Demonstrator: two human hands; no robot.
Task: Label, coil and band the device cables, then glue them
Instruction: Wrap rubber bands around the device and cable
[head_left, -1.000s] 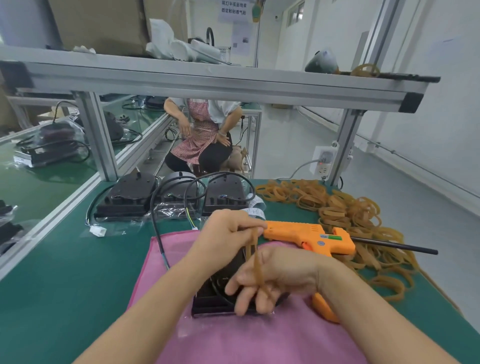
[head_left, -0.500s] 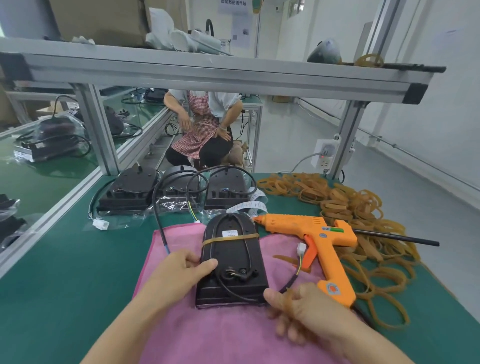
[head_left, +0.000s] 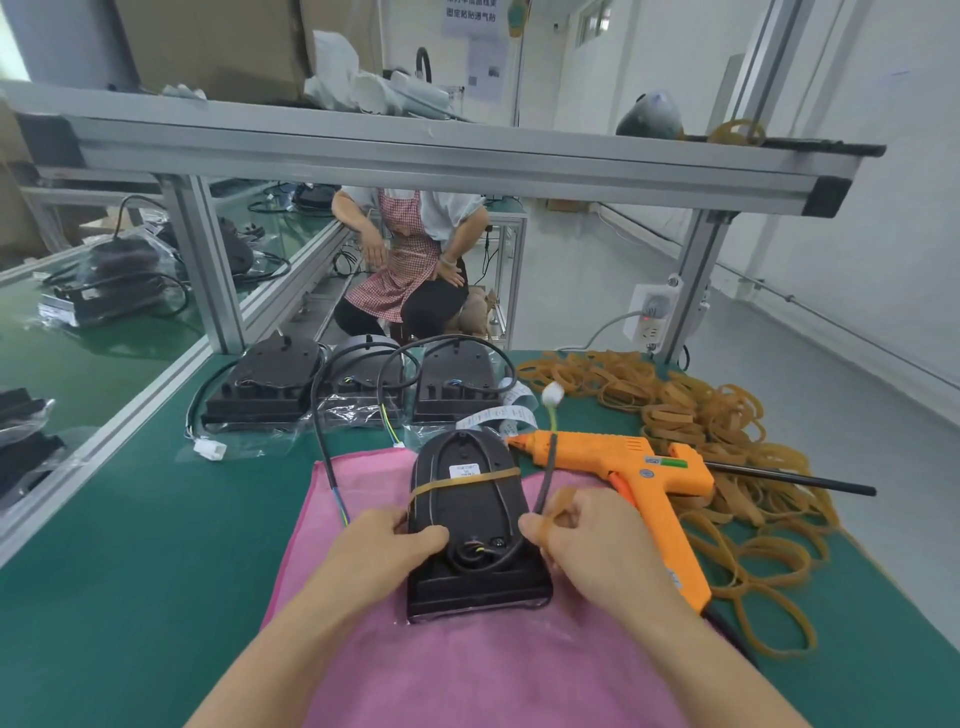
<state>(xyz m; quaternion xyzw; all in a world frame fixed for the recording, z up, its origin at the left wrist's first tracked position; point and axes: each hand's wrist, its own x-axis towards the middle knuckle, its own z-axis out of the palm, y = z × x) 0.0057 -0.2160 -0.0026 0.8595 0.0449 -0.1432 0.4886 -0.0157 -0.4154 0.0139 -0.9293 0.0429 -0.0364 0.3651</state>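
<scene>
A black device (head_left: 470, 514) lies on a pink cloth (head_left: 467, 670), with one tan rubber band (head_left: 467, 481) across its upper part and a white label above it. Its black cable (head_left: 545, 478) curves around the device's lower end and rises at the right to a white connector (head_left: 552, 395). My left hand (head_left: 387, 545) grips the device's left edge, thumb on top. My right hand (head_left: 582, 540) pinches the cable beside the device's right edge and has a second rubber band (head_left: 558, 512) looped over its fingers. An orange glue gun (head_left: 634, 480) lies just right of the cloth.
Three more black devices (head_left: 270, 384) with loose cables stand at the back of the green table (head_left: 130, 545). A large heap of rubber bands (head_left: 727, 426) covers the right side. An aluminium frame with a shelf (head_left: 415, 150) crosses overhead. A person in a checked apron sits beyond.
My right hand has come up from the front of the cloth to the device's right edge, lifting the cable end upright. My left hand slid further onto the device.
</scene>
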